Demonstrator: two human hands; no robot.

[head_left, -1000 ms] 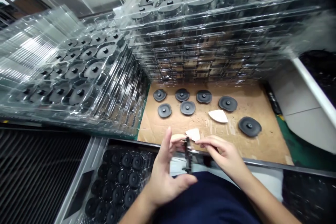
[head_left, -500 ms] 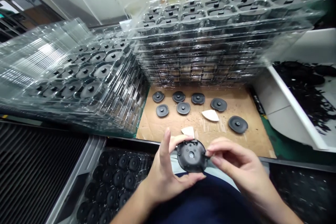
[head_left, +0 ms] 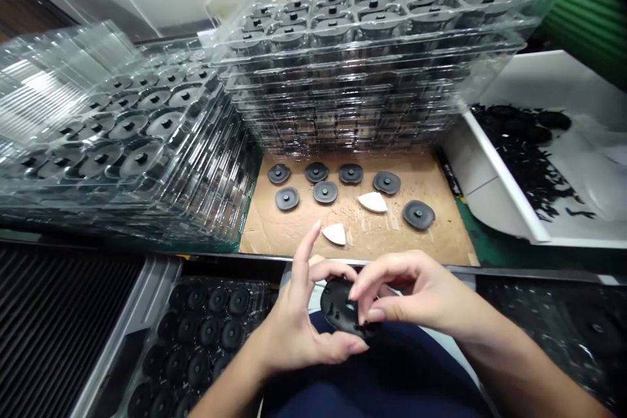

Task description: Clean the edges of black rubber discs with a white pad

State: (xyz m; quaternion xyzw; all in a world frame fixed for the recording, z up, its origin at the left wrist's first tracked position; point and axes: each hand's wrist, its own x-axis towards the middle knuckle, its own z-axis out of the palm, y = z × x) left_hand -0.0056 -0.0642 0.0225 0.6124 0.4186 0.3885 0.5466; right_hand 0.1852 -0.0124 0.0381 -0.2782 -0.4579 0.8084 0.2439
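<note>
A rounded black plastic disc sits between the thumb and fingers of my left hand, its index finger raised clear. Small posts stand on the face turned towards me. My right hand has its fingertips drawn together over the disc's right part, touching it. Whether a small piece is pinched there is hidden. Beyond my hands, several similar discs lie on a brown cardboard sheet, each with a central stub. Two white pointed pieces lie among them, one nearer and one farther.
Stacked clear trays of discs rise behind the cardboard, and another stack stands at left. A white bin at right holds black scraps. Below the table edge at left is a tray of black discs, beside a ribbed black surface.
My right fingertips have moved from the disc's right edge onto its face. The disc has turned and tilted in my left hand. The whole view has shifted somewhat.
</note>
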